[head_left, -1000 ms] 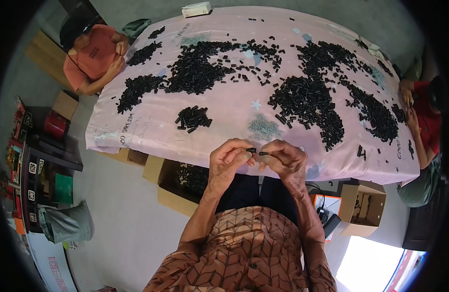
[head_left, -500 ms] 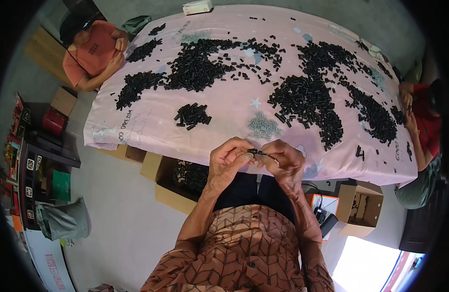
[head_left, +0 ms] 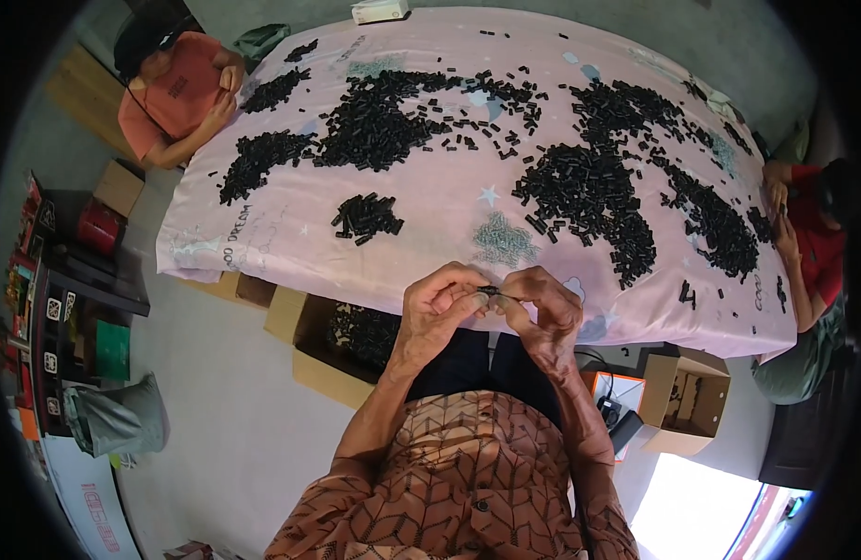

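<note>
Both hands [head_left: 440, 310] [head_left: 547, 313] pinch a small black part [head_left: 489, 290] near pink cloth [head_left: 309, 257] bearing dark lettering [head_left: 238, 231].

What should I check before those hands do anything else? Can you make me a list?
1. Left hand gripping the small black part: ok, pinched at the fingertips.
2. Right hand on it too: ok, at the right end.
3. One piece or two joined: cannot tell, too small and partly covered.
4. More black parts nearby: ok, a big black pile lies beyond the right hand.
5. All parts piled neatly: not ok, some loose black parts lie scattered on the pink cloth.
</note>
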Demonstrator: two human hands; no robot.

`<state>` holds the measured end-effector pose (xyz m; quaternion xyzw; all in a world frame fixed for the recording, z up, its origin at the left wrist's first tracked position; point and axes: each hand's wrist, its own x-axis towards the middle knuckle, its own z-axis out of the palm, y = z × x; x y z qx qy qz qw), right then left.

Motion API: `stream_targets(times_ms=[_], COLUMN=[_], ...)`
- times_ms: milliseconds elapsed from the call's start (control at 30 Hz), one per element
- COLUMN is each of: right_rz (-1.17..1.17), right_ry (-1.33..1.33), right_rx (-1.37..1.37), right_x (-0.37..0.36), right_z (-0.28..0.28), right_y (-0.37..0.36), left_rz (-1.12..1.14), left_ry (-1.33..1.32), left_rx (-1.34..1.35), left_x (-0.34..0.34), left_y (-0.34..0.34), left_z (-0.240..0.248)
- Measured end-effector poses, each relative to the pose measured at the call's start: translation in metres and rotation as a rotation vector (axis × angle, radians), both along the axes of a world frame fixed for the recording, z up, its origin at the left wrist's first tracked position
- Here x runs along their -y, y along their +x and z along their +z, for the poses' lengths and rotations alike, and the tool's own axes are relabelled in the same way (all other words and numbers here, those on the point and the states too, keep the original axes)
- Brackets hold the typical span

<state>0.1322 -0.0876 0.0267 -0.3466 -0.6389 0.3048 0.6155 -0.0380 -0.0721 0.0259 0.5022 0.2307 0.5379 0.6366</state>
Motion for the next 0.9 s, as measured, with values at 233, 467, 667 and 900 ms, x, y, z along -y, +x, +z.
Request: stream_targets(times_ms=[233,467,667,900], right_rz=[-0.007,-0.037,-0.039,0.012], right_ry=[-0.166,-0.135,0.024,0.055], right_rx=[-0.087,0.024,0.103,0.079], right_x=[0.004,0.007,0.009,0.01], right_z=[-0.006,-0.006,-0.001,0.002], right_y=[0.0,0.003,0.004,0.003], left_rz=[-0.042,-0.044,-0.046,-0.005], left_ry=[0.015,-0.002,0.029,0.169], left_rx=[-0.015,-0.002,-0.031,-0.167], left_x=[-0.001,-0.001,0.0,-0.001], left_y=[-0.002,-0.001,-0.003,-0.007], left_z=[-0.003,-0.006,-0.009,-0.006])
